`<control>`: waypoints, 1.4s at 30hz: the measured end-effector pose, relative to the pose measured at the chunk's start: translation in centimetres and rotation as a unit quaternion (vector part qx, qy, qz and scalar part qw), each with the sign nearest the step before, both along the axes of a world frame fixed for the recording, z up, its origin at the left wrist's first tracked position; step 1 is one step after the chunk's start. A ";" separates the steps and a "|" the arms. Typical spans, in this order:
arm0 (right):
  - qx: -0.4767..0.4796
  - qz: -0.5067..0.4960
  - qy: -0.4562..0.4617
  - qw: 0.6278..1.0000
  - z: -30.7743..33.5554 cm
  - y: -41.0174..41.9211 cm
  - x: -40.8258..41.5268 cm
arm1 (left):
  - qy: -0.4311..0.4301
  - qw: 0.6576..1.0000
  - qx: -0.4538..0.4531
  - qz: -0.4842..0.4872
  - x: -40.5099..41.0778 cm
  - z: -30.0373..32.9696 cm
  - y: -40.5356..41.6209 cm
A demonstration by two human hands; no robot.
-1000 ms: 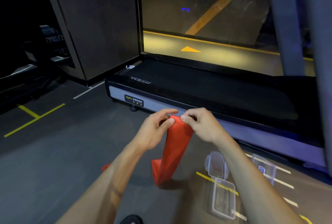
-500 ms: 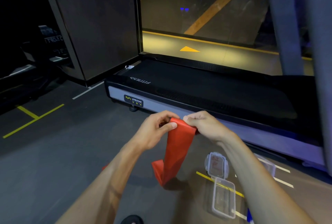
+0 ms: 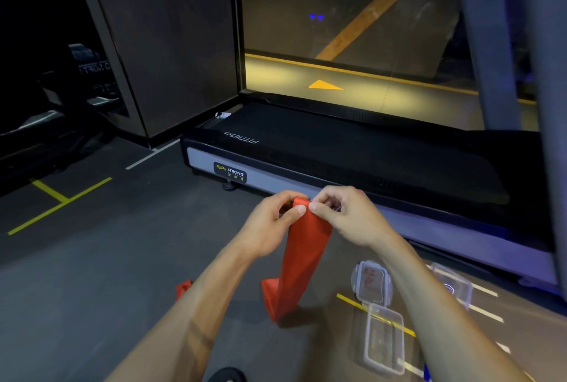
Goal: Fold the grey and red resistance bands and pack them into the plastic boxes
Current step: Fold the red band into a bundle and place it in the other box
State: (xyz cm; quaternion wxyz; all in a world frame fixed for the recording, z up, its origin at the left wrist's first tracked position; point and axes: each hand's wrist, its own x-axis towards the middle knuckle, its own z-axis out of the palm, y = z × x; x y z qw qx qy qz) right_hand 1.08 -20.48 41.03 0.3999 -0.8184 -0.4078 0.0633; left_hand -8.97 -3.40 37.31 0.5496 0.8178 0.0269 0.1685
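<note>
A red resistance band (image 3: 302, 262) hangs from both hands down to the floor, where its lower part bends left; its far end shows left of my left forearm. My left hand (image 3: 270, 225) pinches the band's top edge from the left. My right hand (image 3: 343, 216) pinches the same edge from the right, thumbs almost meeting. A clear plastic box (image 3: 385, 339) lies open on the floor at the right, its lid (image 3: 372, 282) beside it. A second clear box (image 3: 453, 285) sits behind my right forearm. No grey band is in view.
A black treadmill (image 3: 352, 151) runs across the floor just beyond my hands, with grey uprights (image 3: 491, 59) at the right. Yellow and white floor lines cross near the boxes. A dark wall panel (image 3: 171, 44) stands at the back left. A dark shoe tip (image 3: 227, 375) shows at the bottom.
Both hands stayed at the band's top edge and came closer together, narrowing the held edge. The band still hangs to the floor.
</note>
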 end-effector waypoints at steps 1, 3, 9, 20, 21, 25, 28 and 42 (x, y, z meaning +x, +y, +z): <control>0.002 -0.004 0.003 1.000 0.0 0.0 0.0 | -0.002 1.000 -0.016 -0.003 0.0 0.0 0.0; 0.005 -0.008 0.018 1.000 0.1 0.1 -0.1 | -0.006 0.999 -0.037 -0.005 0.0 -0.1 0.1; 0.012 -0.007 0.075 0.997 0.4 0.4 -0.1 | -0.016 0.998 -0.063 0.005 0.3 -0.2 0.5; 0.026 0.028 0.204 0.978 1.1 0.0 -0.3 | -0.018 0.992 -0.118 -0.029 0.1 0.5 0.4; 0.035 0.029 0.219 0.975 1.2 0.1 -0.4 | -0.019 0.992 -0.120 -0.030 0.1 0.5 0.4; 0.056 0.018 0.247 0.967 1.2 0.5 -0.5 | -0.018 0.992 -0.124 -0.028 0.1 0.6 0.2; 0.062 0.012 0.247 0.967 1.4 0.4 -0.7 | -0.015 0.989 -0.139 -0.043 0.1 0.6 0.1; -0.001 0.033 0.172 0.985 2.0 -0.1 -0.5 | -0.039 0.995 -0.081 -0.049 0.3 0.9 1.1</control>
